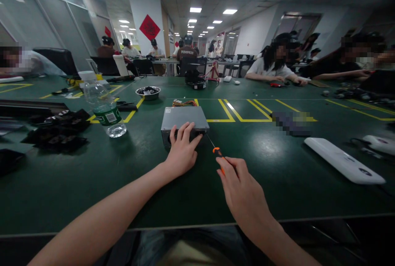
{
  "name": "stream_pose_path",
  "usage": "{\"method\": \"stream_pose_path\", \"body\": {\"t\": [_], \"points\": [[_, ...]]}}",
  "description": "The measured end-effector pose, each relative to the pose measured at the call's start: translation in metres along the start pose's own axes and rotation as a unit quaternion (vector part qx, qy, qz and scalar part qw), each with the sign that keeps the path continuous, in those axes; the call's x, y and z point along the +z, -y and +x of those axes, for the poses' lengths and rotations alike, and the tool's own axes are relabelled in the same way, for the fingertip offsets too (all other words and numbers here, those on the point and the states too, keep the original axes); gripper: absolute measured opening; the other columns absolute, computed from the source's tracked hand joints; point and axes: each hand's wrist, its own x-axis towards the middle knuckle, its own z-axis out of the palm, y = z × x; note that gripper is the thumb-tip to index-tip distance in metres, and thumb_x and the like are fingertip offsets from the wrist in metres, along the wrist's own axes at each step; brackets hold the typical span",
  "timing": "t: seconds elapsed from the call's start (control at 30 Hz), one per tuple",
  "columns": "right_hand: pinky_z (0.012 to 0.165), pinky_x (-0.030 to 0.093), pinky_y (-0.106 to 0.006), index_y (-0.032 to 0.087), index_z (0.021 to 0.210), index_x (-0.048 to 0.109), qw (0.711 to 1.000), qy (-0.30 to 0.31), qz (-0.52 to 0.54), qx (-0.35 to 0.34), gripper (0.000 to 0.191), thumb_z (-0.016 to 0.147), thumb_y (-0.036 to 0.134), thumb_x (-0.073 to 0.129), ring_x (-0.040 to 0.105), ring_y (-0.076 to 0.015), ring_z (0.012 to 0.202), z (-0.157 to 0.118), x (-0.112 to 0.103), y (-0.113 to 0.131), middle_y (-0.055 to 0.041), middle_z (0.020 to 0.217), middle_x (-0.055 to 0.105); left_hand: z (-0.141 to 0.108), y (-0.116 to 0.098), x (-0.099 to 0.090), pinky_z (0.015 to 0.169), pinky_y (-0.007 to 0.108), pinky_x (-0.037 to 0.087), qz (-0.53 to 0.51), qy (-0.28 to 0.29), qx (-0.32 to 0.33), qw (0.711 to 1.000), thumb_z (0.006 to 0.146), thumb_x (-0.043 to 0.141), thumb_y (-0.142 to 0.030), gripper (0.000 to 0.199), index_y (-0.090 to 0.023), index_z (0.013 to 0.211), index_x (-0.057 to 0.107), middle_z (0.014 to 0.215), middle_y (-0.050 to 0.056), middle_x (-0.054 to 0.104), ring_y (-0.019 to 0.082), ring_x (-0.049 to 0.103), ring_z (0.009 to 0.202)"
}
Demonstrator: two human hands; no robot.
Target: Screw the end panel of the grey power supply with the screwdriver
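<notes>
A grey metal computer power supply sits on the green table, its bundle of coloured wires at the far side. My left hand holds it from the front: some fingers bend over the top front edge, and others press on the near face by the right corner. In my right hand is a screwdriver with an orange and black handle. Its thin shaft points up and left to the right front corner of the power supply. Whether the tip touches a screw there I cannot tell.
A plastic water bottle and black parts stand to the left. Behind is a metal bowl of small pieces. A white power bank-like slab lies right. Other people sit across the table.
</notes>
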Motion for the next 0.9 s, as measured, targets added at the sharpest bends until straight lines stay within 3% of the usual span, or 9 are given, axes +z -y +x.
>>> {"method": "stream_pose_path", "body": {"t": [0.13, 0.23, 0.33, 0.4, 0.5, 0.7, 0.9], "points": [[0.050, 0.046, -0.025, 0.014, 0.107, 0.052, 0.999, 0.000, 0.014, 0.049, 0.027, 0.095, 0.032, 0.035, 0.057, -0.0138, 0.056, 0.001, 0.001, -0.001, -0.0038, 0.075, 0.058, 0.000, 0.001, 0.000, 0.109, 0.056, 0.009, -0.001, 0.004, 0.000, 1.000, 0.070, 0.055, -0.013, 0.051, -0.021, 0.120, 0.056, 0.142, 0.014, 0.033, 0.032, 0.023, 0.134], [0.053, 0.050, -0.027, 0.014, 0.107, 0.051, 0.997, 0.014, 0.055, 0.057, 0.031, 0.094, 0.037, 0.035, 0.060, -0.0156, 0.063, 0.000, 0.001, 0.001, -0.0075, 0.085, 0.059, 0.000, 0.001, 0.000, 0.108, 0.056, 0.009, 0.001, 0.006, 0.003, 1.000, 0.071, 0.054, -0.013, 0.051, -0.022, 0.121, 0.055, 0.141, 0.015, 0.032, 0.032, 0.022, 0.134], [0.065, 0.054, -0.030, 0.012, 0.111, 0.050, 0.993, 0.019, 0.102, 0.049, 0.029, 0.093, 0.030, 0.036, 0.061, -0.0189, 0.084, -0.001, 0.000, 0.005, -0.0149, 0.105, 0.054, 0.000, 0.001, 0.000, 0.108, 0.056, 0.009, 0.003, 0.007, 0.005, 1.000, 0.071, 0.054, -0.013, 0.051, -0.022, 0.121, 0.055, 0.141, 0.015, 0.032, 0.032, 0.022, 0.134], [0.071, 0.054, -0.031, 0.011, 0.112, 0.049, 0.993, 0.008, 0.114, 0.030, 0.027, 0.091, 0.021, 0.037, 0.059, -0.0200, 0.092, -0.001, 0.000, 0.006, -0.0158, 0.107, 0.052, 0.000, 0.001, 0.000, 0.108, 0.056, 0.009, 0.004, 0.006, 0.005, 1.000, 0.071, 0.054, -0.013, 0.051, -0.022, 0.121, 0.055, 0.141, 0.015, 0.032, 0.032, 0.022, 0.134], [0.074, 0.054, -0.031, 0.012, 0.111, 0.051, 0.994, -0.016, 0.104, 0.018, 0.024, 0.091, 0.017, 0.039, 0.059, -0.0193, 0.092, 0.000, 0.002, 0.004, -0.0134, 0.102, 0.055, 0.000, 0.001, 0.000, 0.108, 0.056, 0.009, 0.004, 0.005, 0.004, 1.000, 0.070, 0.055, -0.014, 0.052, -0.022, 0.121, 0.055, 0.141, 0.015, 0.032, 0.032, 0.022, 0.134], [0.057, 0.052, -0.026, 0.016, 0.108, 0.052, 0.992, -0.015, 0.081, 0.092, 0.022, 0.094, 0.024, 0.037, 0.062, -0.0160, 0.072, -0.001, 0.002, -0.004, -0.0069, 0.088, 0.060, 0.000, 0.002, -0.002, 0.108, 0.057, 0.011, 0.000, 0.009, 0.009, 1.000, 0.071, 0.053, -0.014, 0.050, -0.021, 0.121, 0.055, 0.141, 0.015, 0.032, 0.032, 0.022, 0.134], [0.074, 0.054, -0.032, 0.012, 0.114, 0.050, 0.990, 0.016, 0.121, 0.070, 0.029, 0.092, 0.025, 0.037, 0.060, -0.0202, 0.092, -0.003, 0.002, 0.003, -0.0145, 0.106, 0.054, 0.000, 0.002, -0.002, 0.108, 0.056, 0.011, -0.001, 0.009, 0.005, 1.000, 0.070, 0.053, -0.013, 0.051, -0.021, 0.121, 0.055, 0.141, 0.015, 0.032, 0.032, 0.022, 0.134]]}}
